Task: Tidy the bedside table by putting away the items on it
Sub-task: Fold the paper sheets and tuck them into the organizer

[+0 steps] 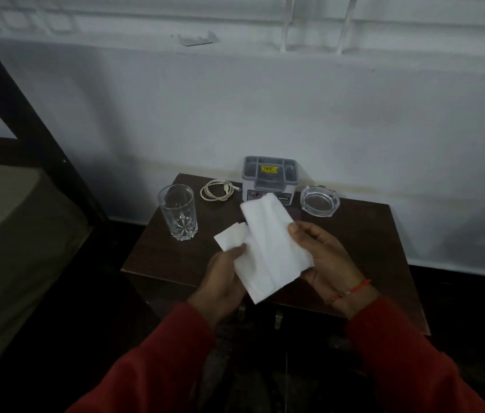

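Observation:
Both of my hands hold a white folded tissue (268,248) above the dark wooden bedside table (378,234). My left hand (223,278) pinches its lower left side, where a smaller flap sticks out. My right hand (321,257) grips its right edge. On the table stand a clear drinking glass (178,211) at the left, a coiled white cable (217,190) behind it, a grey compartmented organiser box (269,177) at the back and a glass ashtray (319,201) at the right. The tissue hides the box's lower front.
A white wall runs behind the table. A bed with a dark frame (26,114) and pale mattress (11,222) lies to the left. Dark floor surrounds the table's front and sides.

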`<state>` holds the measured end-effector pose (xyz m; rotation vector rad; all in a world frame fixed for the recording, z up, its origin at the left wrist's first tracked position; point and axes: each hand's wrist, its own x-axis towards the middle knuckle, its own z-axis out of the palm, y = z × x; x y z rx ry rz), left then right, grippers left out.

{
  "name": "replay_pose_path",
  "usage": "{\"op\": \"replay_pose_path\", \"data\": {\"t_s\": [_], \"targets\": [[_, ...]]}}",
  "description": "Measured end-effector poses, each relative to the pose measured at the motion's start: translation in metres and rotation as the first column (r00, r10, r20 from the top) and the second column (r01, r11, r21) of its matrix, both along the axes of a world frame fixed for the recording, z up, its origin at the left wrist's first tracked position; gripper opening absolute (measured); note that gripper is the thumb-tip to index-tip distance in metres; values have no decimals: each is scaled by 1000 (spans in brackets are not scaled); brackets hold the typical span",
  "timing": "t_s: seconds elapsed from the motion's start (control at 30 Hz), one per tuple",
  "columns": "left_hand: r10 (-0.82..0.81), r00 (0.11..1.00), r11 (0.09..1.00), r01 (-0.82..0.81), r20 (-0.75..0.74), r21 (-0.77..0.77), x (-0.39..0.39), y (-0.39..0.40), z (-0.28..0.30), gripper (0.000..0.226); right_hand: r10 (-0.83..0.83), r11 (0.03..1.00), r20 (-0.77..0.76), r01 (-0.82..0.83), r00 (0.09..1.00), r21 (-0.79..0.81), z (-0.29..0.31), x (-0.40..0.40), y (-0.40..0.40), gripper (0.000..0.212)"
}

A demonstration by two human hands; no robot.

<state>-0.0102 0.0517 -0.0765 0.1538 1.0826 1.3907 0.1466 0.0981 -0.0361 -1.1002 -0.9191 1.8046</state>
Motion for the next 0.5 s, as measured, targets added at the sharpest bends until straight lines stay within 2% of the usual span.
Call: {"op": "replay_pose_path", "data": {"t_s": [0.07,0.17,0.33,0.4,0.5], "targets": [[7,998,1000,-8,58,15,0,0,3,25,-41,999,103,39,994,24,-6,-3,-1,22],[-34,995,999,30,89,44,-2,2,8,36,-80,995,145,70,986,69,-12,-2,3,37],[11,983,999,-1,-183,51,1,6,-1,20,-79,992,120,66,990,106,-17,-4,7,28],[53,963,998,-46,-263,33,0,6,-4,20,-59,993,113,47,992,111,-18,-5,6,25],[88,897,996,-78,-433,39,-1,8,-5,26,-119,973,234,67,965,222,-19,-4,6,19]]}}
